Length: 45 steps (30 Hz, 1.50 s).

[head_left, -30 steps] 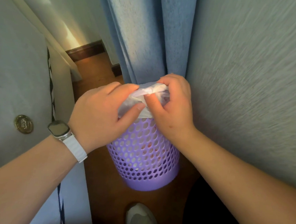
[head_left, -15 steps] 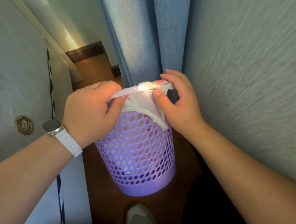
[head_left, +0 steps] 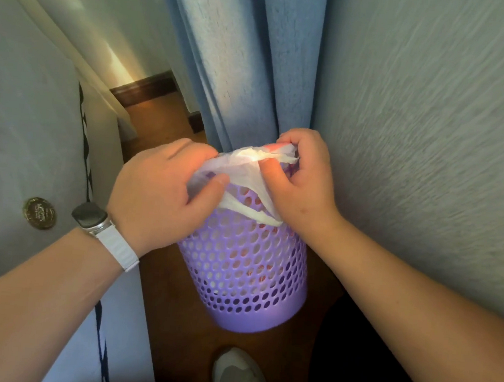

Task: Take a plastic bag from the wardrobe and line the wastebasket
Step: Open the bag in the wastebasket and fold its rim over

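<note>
A purple perforated wastebasket [head_left: 244, 279] stands upright on the brown wooden floor. Just above its rim, a thin white plastic bag [head_left: 246, 169] is stretched between both hands. My left hand [head_left: 161, 190], with a white-strapped watch on its wrist, pinches the bag's left side between thumb and fingers. My right hand [head_left: 302, 179] grips the bag's right side, with its fingers curled over the top edge. A loose strip of the bag hangs across the basket's mouth. The basket's rim is mostly hidden behind my hands and the bag.
A blue curtain [head_left: 238, 64] hangs right behind the basket. A textured grey wall [head_left: 428, 128] runs close along the right. A pale bed cover with a round gold badge [head_left: 39, 213] fills the left. My grey shoe [head_left: 239, 375] stands on the floor in front of the basket.
My hands first pulled apart and spread the bag over the basket. My right hand has since curled tighter over the bag's top edge, and a strip now hangs lower.
</note>
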### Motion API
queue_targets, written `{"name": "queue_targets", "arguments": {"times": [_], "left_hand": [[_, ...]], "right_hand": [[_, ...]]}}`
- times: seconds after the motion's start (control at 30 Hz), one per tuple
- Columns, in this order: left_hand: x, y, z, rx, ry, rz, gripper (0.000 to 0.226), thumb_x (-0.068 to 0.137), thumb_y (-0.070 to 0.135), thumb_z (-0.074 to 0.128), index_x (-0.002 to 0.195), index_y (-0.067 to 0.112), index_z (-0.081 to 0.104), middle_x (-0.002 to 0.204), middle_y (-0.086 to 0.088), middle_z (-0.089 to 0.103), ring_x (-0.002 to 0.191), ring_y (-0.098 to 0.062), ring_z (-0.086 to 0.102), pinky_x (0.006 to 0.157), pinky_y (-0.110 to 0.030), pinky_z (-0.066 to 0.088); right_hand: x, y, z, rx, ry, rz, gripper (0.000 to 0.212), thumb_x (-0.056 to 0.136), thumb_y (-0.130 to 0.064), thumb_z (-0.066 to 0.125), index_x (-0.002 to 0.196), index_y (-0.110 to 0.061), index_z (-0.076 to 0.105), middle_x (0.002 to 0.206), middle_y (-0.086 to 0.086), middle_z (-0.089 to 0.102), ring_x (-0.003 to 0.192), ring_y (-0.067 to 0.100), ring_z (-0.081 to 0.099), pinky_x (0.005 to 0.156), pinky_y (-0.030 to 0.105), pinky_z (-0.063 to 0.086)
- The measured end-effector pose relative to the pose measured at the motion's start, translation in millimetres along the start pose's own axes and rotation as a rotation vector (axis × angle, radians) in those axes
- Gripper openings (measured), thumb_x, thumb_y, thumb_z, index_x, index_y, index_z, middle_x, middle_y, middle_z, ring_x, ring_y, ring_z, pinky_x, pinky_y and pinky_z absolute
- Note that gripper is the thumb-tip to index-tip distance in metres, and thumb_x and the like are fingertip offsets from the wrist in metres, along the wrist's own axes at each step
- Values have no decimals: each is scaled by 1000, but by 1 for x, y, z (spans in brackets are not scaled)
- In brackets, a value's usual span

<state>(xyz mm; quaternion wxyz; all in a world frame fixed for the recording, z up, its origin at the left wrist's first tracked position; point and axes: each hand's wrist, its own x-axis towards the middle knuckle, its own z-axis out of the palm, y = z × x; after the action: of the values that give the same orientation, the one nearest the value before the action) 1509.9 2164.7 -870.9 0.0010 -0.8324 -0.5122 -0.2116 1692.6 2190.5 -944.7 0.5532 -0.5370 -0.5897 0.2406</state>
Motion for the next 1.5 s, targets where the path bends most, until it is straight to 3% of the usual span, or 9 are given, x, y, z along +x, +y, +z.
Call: {"name": "queue_targets", "arguments": {"times": [0.1,0.23,0.4,0.6,0.83,1.0,1.13,1.3,1.5], "left_hand": [[1,6,2,-10,-31,-11,44,91,49,45,111,15,65,94,-1,67,82,-17,60,64,-19,34],[1,2,6,63,15,-41,37,96,43,44,100,14,66,87,-4,66,77,-22,60,64,-24,34],[-1,-4,9,82,18,-84,32,95,36,44,90,11,64,80,-7,65,71,-28,61,59,-27,34],[-2,-9,11,95,6,-96,28,94,32,49,90,9,65,81,-8,67,70,-26,61,62,-25,31],[-2,-3,9,0,31,-61,35,94,37,45,88,8,64,77,-5,63,67,-15,51,54,-19,28],[-2,-3,9,-42,-9,-45,44,89,50,46,98,12,66,84,3,61,75,-10,50,60,-13,29],[-6,-13,15,21,-58,28,36,91,46,47,92,15,66,81,-3,66,71,-22,61,56,-28,44],[-16,-29,27,180,-163,109,34,92,42,47,87,15,66,79,-6,67,67,-28,62,53,-32,43],[-28,-40,37,340,-147,255,23,88,31,53,82,11,63,74,-10,65,67,-33,63,61,-34,43]], "right_hand": [[-4,-8,4,-62,27,-47,21,74,-28,59,89,-14,57,90,-5,51,88,17,51,80,30,42],[-11,-13,12,-64,-11,-20,25,76,-30,61,95,-14,58,94,-8,50,92,13,49,83,24,39],[-8,-1,8,39,-164,-21,42,83,-36,58,115,-10,60,115,-1,55,113,18,54,101,31,42],[-2,13,3,35,-187,11,45,85,-38,56,119,-10,63,127,5,58,123,16,52,109,30,37],[-2,10,4,24,-81,-41,24,81,-26,56,95,-8,62,101,-5,56,100,18,56,90,28,43],[-2,6,3,-62,-12,-97,20,78,-24,52,88,-7,58,89,-4,52,85,18,51,78,27,39],[-3,18,2,-175,-103,-198,18,79,-23,57,86,-7,60,88,4,57,84,25,54,78,36,42],[0,30,0,-280,-257,-393,19,82,-23,62,89,-5,64,86,10,62,84,31,58,83,46,46],[-3,39,4,-374,-361,-481,19,82,-23,67,95,-11,73,89,9,64,87,33,62,78,43,47]]}}
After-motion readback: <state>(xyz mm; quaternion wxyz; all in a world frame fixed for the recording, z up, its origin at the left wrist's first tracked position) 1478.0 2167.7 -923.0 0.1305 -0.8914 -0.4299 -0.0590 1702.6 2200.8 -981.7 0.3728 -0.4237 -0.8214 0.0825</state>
